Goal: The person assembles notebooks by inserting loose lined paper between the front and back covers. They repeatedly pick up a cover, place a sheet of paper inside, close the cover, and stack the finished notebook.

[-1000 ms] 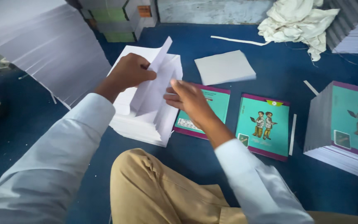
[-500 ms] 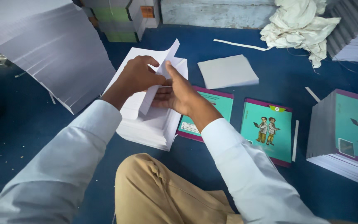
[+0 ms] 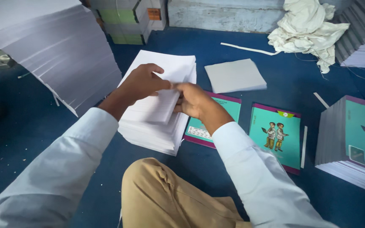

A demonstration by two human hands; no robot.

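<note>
A thick pile of white sheets point(image 3: 148, 133) lies on the blue floor in front of my knee. Over it I hold a small folded bundle of white sheets point(image 3: 151, 107). My left hand point(image 3: 142, 82) pinches the bundle's top edge from the left. My right hand point(image 3: 193, 99) grips the same edge from the right, fingertips meeting the left hand's. Just right of the pile lie two teal booklet covers with purple edges, one partly under my right wrist point(image 3: 212, 122), the other point(image 3: 277, 135) showing two drawn figures.
A tall slanted stack of white paper point(image 3: 51, 46) stands at the left. A smaller white pad point(image 3: 235, 76) lies behind the covers. A stack of bound teal booklets point(image 3: 353, 143) sits at the right, crumpled cloth point(image 3: 307, 29) and ridged stacks at the back right, green and white bundles point(image 3: 127, 19) at the back.
The raised, fanned sheets have come down and been folded flat into a bundle over the pile. My right hand moved left from the teal cover to meet my left hand.
</note>
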